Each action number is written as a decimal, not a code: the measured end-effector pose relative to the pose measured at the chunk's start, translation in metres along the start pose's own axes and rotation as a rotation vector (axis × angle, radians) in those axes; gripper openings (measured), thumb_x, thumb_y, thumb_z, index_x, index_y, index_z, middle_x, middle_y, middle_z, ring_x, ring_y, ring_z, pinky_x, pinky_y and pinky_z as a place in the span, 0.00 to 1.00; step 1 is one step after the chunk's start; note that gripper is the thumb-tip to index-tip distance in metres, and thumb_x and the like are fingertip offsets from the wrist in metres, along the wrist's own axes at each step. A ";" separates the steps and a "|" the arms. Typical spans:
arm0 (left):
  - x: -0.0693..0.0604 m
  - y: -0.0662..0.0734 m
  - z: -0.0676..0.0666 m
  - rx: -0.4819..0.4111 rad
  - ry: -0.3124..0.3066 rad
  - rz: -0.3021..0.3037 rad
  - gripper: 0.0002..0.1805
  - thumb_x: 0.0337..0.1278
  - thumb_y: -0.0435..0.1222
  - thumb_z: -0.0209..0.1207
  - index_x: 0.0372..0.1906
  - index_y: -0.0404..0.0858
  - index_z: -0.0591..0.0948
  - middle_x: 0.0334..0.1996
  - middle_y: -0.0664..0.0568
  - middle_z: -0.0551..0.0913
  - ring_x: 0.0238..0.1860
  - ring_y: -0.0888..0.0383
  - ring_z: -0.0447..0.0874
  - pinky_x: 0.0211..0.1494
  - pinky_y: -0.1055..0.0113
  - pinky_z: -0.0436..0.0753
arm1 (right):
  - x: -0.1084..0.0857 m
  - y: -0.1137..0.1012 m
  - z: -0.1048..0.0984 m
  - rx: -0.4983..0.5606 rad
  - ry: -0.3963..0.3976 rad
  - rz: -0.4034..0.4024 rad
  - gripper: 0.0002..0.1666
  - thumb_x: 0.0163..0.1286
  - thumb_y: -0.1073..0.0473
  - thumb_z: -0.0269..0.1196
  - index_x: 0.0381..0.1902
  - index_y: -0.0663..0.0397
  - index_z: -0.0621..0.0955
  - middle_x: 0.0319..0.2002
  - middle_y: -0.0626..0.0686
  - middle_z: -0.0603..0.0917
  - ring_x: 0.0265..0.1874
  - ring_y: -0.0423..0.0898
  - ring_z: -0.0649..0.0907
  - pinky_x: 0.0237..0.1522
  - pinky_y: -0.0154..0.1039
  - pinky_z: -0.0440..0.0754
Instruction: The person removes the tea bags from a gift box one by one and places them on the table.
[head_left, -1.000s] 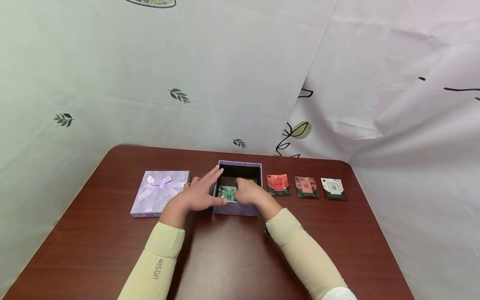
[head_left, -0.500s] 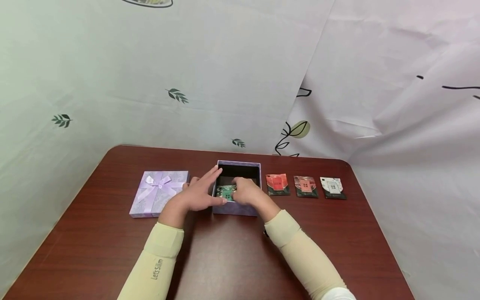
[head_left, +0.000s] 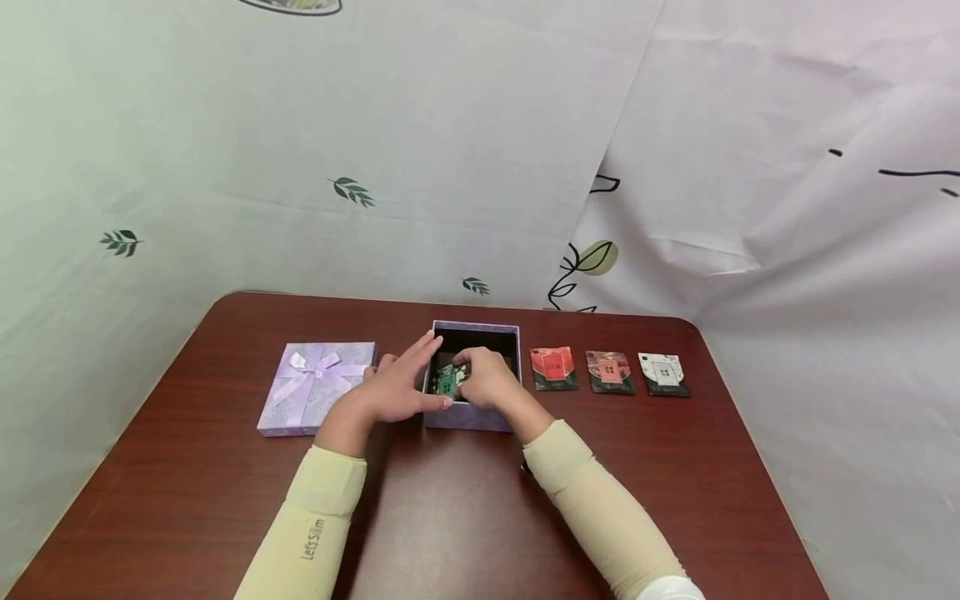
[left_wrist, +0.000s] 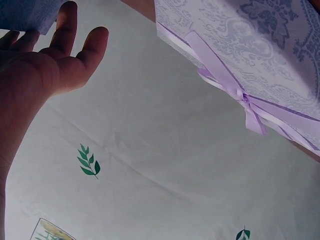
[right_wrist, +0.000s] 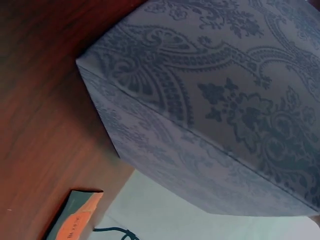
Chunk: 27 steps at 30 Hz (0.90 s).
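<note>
A purple patterned box (head_left: 471, 417) without its lid stands at the back middle of the table, its inside dark. My left hand (head_left: 392, 390) lies along the box's left side with fingers spread, the thumb by the front rim. Inside the box, my right hand (head_left: 491, 381) pinches a green sachet (head_left: 447, 380) by its right side; the sachet lies tilted near the left wall. The left wrist view has my left hand (left_wrist: 52, 60) at a corner of the box (left_wrist: 25, 17). Only the box's outer walls (right_wrist: 210, 95) fill the right wrist view, hiding the right hand.
The lilac lid with a ribbon bow (head_left: 307, 390) lies left of the box. To the right lie a red sachet (head_left: 554, 368), a reddish-pink sachet (head_left: 610, 372) and a white sachet (head_left: 663, 374) in a row. A patterned white cloth (head_left: 420, 150) hangs behind the table.
My right hand has shifted slightly left and up inside the box. The green sachet has turned from lying level to tilted. My left hand has stayed on the box.
</note>
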<state>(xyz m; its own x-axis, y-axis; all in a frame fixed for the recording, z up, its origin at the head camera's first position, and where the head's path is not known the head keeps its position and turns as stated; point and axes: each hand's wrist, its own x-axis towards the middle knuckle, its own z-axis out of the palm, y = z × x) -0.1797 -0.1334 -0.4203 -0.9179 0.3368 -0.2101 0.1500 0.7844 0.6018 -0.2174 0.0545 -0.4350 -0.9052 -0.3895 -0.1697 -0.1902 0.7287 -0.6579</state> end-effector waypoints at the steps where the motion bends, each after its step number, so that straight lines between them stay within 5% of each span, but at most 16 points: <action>1: 0.000 0.000 0.000 0.001 0.001 -0.002 0.55 0.54 0.58 0.67 0.81 0.55 0.50 0.80 0.61 0.41 0.69 0.33 0.53 0.61 0.26 0.47 | 0.000 0.001 0.000 0.014 0.007 -0.009 0.28 0.58 0.67 0.73 0.58 0.60 0.82 0.48 0.55 0.85 0.45 0.51 0.82 0.44 0.46 0.81; 10: 0.001 -0.001 -0.001 -0.002 -0.006 -0.006 0.54 0.55 0.58 0.66 0.81 0.55 0.49 0.80 0.61 0.40 0.70 0.32 0.52 0.61 0.24 0.45 | -0.007 0.007 -0.005 0.172 0.034 -0.055 0.26 0.58 0.67 0.73 0.56 0.56 0.83 0.48 0.54 0.83 0.47 0.49 0.80 0.46 0.46 0.80; 18: 0.001 -0.001 -0.001 -0.003 -0.002 0.009 0.54 0.54 0.58 0.66 0.81 0.54 0.49 0.80 0.61 0.40 0.68 0.34 0.54 0.60 0.26 0.48 | -0.016 0.012 -0.019 0.390 0.031 -0.075 0.26 0.62 0.69 0.69 0.59 0.59 0.81 0.48 0.57 0.80 0.33 0.47 0.84 0.36 0.42 0.82; 27: 0.001 -0.001 -0.001 0.005 -0.001 0.009 0.55 0.54 0.58 0.67 0.81 0.54 0.49 0.80 0.60 0.40 0.68 0.33 0.54 0.60 0.26 0.48 | -0.024 0.018 -0.026 0.488 0.054 -0.066 0.27 0.62 0.70 0.69 0.60 0.57 0.81 0.52 0.58 0.78 0.30 0.47 0.84 0.37 0.41 0.82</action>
<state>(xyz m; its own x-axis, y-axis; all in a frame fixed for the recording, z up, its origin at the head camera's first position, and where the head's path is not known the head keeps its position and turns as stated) -0.1809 -0.1340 -0.4203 -0.9162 0.3441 -0.2053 0.1600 0.7839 0.5999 -0.2086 0.0917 -0.4238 -0.9183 -0.3863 -0.0862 -0.0592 0.3495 -0.9351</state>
